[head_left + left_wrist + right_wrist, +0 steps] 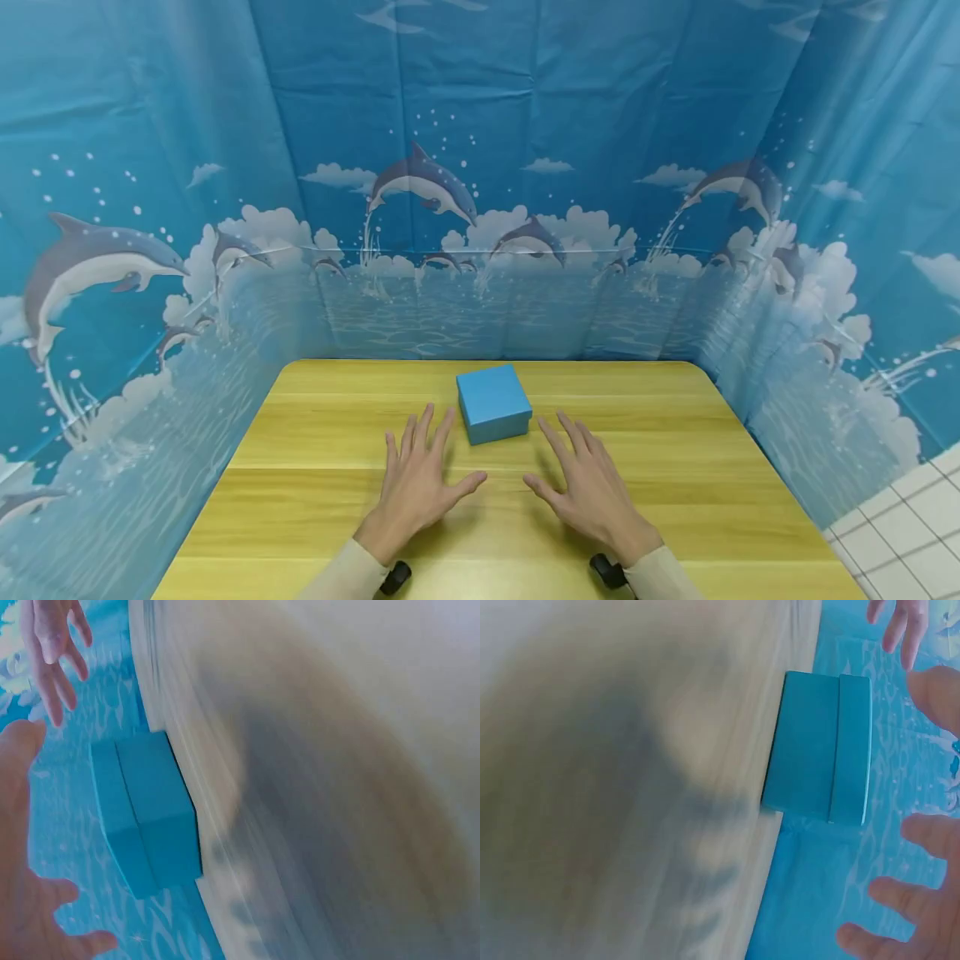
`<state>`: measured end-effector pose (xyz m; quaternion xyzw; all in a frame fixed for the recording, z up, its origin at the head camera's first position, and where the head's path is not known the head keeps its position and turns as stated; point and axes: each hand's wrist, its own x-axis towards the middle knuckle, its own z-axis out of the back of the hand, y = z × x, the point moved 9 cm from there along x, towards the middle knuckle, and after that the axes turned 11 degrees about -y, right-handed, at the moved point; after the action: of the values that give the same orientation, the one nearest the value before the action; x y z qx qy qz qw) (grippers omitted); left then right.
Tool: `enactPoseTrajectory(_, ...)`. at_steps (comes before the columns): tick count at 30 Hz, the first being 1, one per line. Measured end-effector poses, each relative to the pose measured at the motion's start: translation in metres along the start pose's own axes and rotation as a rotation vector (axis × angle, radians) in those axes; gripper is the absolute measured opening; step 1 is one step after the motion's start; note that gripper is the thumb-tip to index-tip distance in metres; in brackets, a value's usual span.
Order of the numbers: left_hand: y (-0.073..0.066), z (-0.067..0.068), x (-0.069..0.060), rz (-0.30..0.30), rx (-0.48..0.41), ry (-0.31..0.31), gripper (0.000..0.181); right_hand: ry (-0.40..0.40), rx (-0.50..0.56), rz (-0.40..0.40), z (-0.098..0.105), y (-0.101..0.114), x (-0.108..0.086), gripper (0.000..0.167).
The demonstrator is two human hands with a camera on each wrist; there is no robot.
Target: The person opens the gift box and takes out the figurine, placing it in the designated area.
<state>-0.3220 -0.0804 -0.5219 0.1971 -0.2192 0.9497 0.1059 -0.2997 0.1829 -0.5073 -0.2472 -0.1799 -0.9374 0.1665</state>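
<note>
A blue box (pixel 495 396) with a fitted lid sits on the wooden table, turned slightly askew. My left hand (pixel 420 487) hovers in front of it and to its left, fingers spread, holding nothing. On the other side my right hand (pixel 588 492) is held over the table with its fingers extended, also holding nothing. In the left wrist view the box (pixel 146 814) shows its lid seam and side, apart from the hand. The right wrist view shows the box (pixel 817 746) with the fingers (pixel 904 900) clear of it. The lid hides whatever is inside.
The table (pixel 315 492) has yellow wood grain and rounded far corners. A blue curtain (pixel 465 308) printed with dolphins and clouds encloses its back and sides. White floor tiles (pixel 915 525) appear at the lower right. Each wrist wears a black strapped device (pixel 609 572).
</note>
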Motion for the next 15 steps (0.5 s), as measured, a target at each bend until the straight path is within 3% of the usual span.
enactPoseTrajectory(9, 0.012, -0.024, 0.035, 0.017, -0.155, 0.027, 0.123, 0.074, 0.145, -0.063, -0.032, -0.004, 0.032, 0.090)
enactPoseTrajectory(15, 0.010, -0.041, 0.059, 0.019, -0.204, 0.052, 0.131, 0.101, 0.224, -0.144, -0.046, -0.012, 0.046, 0.089)
